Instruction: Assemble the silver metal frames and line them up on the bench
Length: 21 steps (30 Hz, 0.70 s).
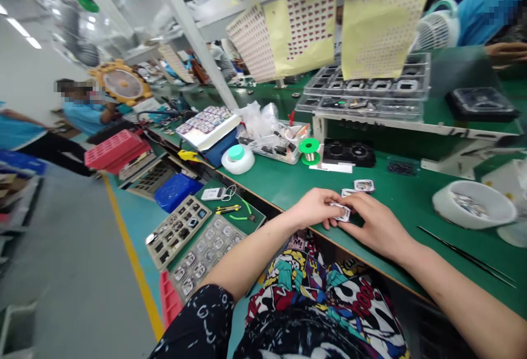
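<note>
Both of my hands meet over the front edge of the green bench. My left hand (pixel 316 206) is closed on a small white rounded-square casing (pixel 341 213), its fingers at the near and left sides. My right hand (pixel 373 217) grips the same casing from the right, thumb below and fingers above. What lies inside the casing is too small to make out. Just beyond my fingers, two similar casings lie on the bench; the farther casing (pixel 364 185) shows small parts inside. A pair of long dark tweezers (pixel 465 254) lies to the right of my right hand.
A white bowl of small parts (pixel 473 205) stands at right. Ahead are a green solder spool (pixel 309 151), a round white bottle (pixel 237 159) and stacked clear trays (pixel 366 87). At left, a parts tray (pixel 179 230) and cutters (pixel 228 209) rest on a lower surface. Other people sit farther off.
</note>
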Motion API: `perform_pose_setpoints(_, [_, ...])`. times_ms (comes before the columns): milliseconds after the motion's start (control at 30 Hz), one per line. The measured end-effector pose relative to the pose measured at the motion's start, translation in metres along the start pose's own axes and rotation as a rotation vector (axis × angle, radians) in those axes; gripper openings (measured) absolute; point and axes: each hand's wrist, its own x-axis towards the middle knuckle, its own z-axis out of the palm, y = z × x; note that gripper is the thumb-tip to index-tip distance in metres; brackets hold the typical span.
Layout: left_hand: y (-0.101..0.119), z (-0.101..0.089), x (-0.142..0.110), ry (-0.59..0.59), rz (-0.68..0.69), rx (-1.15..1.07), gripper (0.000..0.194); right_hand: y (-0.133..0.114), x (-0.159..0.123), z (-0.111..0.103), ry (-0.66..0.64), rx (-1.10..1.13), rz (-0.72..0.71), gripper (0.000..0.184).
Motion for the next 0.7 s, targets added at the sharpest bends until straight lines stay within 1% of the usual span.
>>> perform_pose_setpoints(67, [0.002, -0.005, 0.003, -0.033, -0.014, 0.074, 0.026, 0.002, 0.000, 0.002, -0.015, -0.020, 0.003, 0.027])
perform_pose_setpoints(133, [0.008, -0.012, 0.003, -0.087, 0.004, 0.211, 0.025, 0.003, -0.001, 0.003, -0.039, -0.035, 0.008, 0.026])
perform_pose_setpoints(200, [0.020, -0.020, 0.003, -0.140, 0.083, 0.448, 0.022, 0.001, -0.001, 0.003, -0.055, -0.037, 0.008, 0.030])
perform_pose_setpoints(267, [0.035, -0.026, 0.003, -0.174, 0.196, 0.753, 0.016, -0.001, -0.002, 0.001, -0.052, -0.022, 0.004, 0.032])
perform_pose_setpoints(333, [0.048, -0.027, 0.005, -0.205, 0.271, 1.039, 0.013, -0.001, -0.002, -0.001, -0.016, 0.014, 0.002, 0.027])
perform_pose_setpoints(367, [0.054, -0.025, 0.006, -0.228, 0.285, 1.155, 0.012, -0.001, -0.002, -0.002, 0.023, 0.032, 0.007, 0.022])
perform_pose_setpoints(433, [0.062, -0.017, 0.009, -0.294, 0.284, 1.346, 0.013, 0.001, -0.002, -0.003, 0.143, 0.037, 0.036, 0.016])
perform_pose_setpoints(500, [0.064, -0.005, 0.009, -0.366, 0.300, 1.490, 0.013, 0.005, -0.002, -0.002, 0.249, -0.004, 0.072, 0.015])
perform_pose_setpoints(533, [0.063, 0.001, 0.009, -0.385, 0.323, 1.541, 0.014, 0.007, -0.002, -0.002, 0.273, -0.030, 0.085, 0.015])
perform_pose_setpoints(600, [0.059, 0.012, 0.008, -0.377, 0.386, 1.594, 0.016, 0.009, -0.002, -0.001, 0.260, -0.063, 0.092, 0.015])
perform_pose_setpoints(700, [0.049, 0.022, 0.005, -0.319, 0.473, 1.623, 0.016, 0.010, -0.003, 0.001, 0.178, -0.059, 0.087, 0.017])
